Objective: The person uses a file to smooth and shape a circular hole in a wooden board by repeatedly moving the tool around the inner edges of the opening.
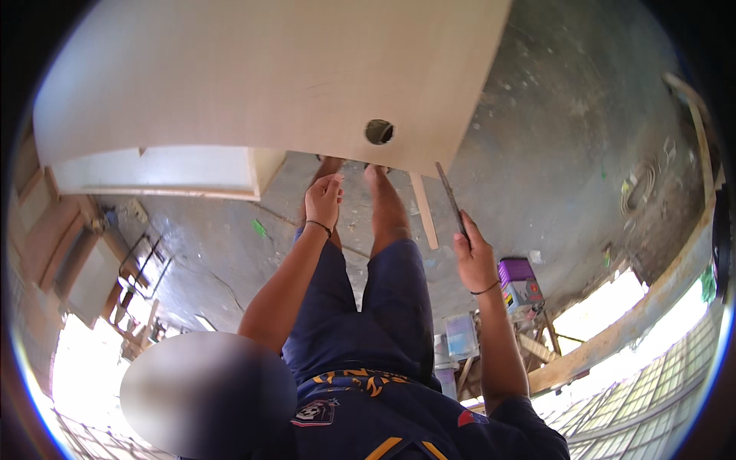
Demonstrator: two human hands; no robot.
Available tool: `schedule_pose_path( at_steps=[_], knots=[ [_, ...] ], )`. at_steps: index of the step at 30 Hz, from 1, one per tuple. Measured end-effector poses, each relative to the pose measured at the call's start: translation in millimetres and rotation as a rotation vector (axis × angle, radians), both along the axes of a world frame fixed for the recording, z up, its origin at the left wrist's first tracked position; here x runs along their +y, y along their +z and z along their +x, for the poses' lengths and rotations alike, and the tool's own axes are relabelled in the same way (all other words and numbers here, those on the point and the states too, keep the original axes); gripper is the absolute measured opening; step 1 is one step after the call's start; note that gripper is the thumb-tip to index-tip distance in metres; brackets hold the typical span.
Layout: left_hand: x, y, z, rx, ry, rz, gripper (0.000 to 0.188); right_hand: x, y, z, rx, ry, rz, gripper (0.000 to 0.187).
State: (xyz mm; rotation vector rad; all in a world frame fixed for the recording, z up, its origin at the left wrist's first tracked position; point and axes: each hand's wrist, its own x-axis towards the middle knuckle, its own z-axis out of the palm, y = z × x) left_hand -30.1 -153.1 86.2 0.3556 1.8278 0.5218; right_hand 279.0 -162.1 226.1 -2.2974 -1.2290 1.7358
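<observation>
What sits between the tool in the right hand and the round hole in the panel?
Nothing visible. The right hand holds a thin dark flat tool, tip up near the lower edge of the pale panel. The round hole lies up and left of the tip, only bare panel between. The left hand sits lower left, apart.

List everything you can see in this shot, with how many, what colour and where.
wooden panel: one, pale, round hole near its lower edge, top of view
white cabinet: one, under the panel, left
wood strip: one, pale, on the floor
concrete floor: grey, stained
purple-topped box: one, lower right
thin dark tool: one, in the right hand
left hand: open, near the panel edge
right hand: grip closed on the tool
</observation>
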Motion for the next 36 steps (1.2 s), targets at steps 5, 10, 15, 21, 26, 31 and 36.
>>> schedule_pose_path(
  at_steps=[5,10,15,21,26,31,36],
  knots=[
    [-26.7,17.3,-79.6,-0.016,0.115,-0.012,0.026,20.8,2.5,-21.6,-0.054,0.183,-0.061,0.048],
    [-78.3,4.7,-149.8,0.078,0.237,-0.200,0.038,35.4,6.7,-69.2,-0.018,0.324,-0.073,0.050],
    [-124.8,-29.0,-191.4,-0.182,0.999,-0.253,0.069,35.7,6.4,-110.5,0.020,0.475,-0.013,0.050],
    [-107.2,-77.4,-214.9,-0.523,1.338,0.138,0.077,37.2,8.2,-150.8,-0.028,0.592,-0.153,0.050],
    [-76.7,-93.2,-206.3,-0.592,1.424,0.335,0.079,44.0,11.0,-168.7,-0.103,0.697,-0.232,0.052],
    [-82.9,-76.1,-158.1,-0.548,1.503,0.262,0.069,43.8,1.0,-181.6,-0.051,0.795,-0.111,0.052],
    [-110.5,-76.7,-117.5,-0.262,1.219,0.024,0.036,49.2,5.0,-192.5,-0.086,0.905,-0.205,0.051]
  ],
)
